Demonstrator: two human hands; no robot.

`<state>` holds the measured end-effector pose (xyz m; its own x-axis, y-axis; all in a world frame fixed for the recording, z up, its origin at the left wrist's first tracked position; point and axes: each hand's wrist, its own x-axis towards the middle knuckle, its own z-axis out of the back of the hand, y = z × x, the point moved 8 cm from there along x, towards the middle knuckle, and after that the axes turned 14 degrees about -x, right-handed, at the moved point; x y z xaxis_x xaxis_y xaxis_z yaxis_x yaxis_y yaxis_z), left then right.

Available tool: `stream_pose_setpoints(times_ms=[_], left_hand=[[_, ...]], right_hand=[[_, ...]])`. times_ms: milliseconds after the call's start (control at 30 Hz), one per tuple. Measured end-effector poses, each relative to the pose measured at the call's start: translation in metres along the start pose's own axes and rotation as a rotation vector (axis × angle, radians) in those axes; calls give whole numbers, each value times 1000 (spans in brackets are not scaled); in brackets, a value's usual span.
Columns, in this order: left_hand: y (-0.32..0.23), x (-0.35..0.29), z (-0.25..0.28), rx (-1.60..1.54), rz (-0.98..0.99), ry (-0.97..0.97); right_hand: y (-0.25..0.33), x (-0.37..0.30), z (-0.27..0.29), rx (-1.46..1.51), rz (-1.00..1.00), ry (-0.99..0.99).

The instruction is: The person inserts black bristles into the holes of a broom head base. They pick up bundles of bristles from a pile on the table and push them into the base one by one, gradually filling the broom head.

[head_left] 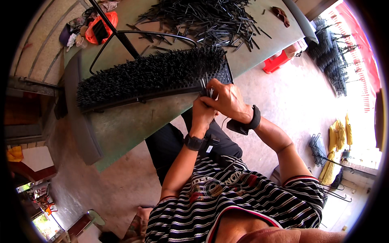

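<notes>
A long black perforated tray (221, 77) with a wire frame lies tilted on the table in front of me. Short thin black sticks (142, 73) stand upright, packed densely over most of it; bare holes show at its right end. My right hand (230, 102) is closed in a pinch on thin dark sticks at that end. Just below it, my left hand (202, 115) is closed with its fingers against the same small bunch of sticks (206, 88). The two hands touch, so the lower ends of the sticks are hidden.
A loose heap of black sticks (202, 20) covers the table's far side. The green tabletop (129, 129) ends near my legs. At the far left lies an orange bag (107, 24) with a phone on it. A red stool (276, 62) and stacked black racks (330, 56) stand right.
</notes>
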<state>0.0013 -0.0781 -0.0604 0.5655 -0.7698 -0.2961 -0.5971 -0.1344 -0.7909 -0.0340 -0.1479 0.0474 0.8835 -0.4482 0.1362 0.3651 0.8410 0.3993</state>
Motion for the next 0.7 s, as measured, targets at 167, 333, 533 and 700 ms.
stream_pose_setpoints(times_ms=[167, 333, 533, 700], left_hand=[[-10, -9, -18, -289, 209, 232], [-20, -11, -18, -545, 156, 240], [-11, -6, -2, -223, 96, 86], [-9, -12, -11, -543, 204, 61]], right_hand=[[-22, 3, -5, 358, -129, 158], [-35, 0, -19, 838, -248, 257], [-52, -4, -28, 1086, -370, 193], [-54, -2, -27, 989, -313, 185]])
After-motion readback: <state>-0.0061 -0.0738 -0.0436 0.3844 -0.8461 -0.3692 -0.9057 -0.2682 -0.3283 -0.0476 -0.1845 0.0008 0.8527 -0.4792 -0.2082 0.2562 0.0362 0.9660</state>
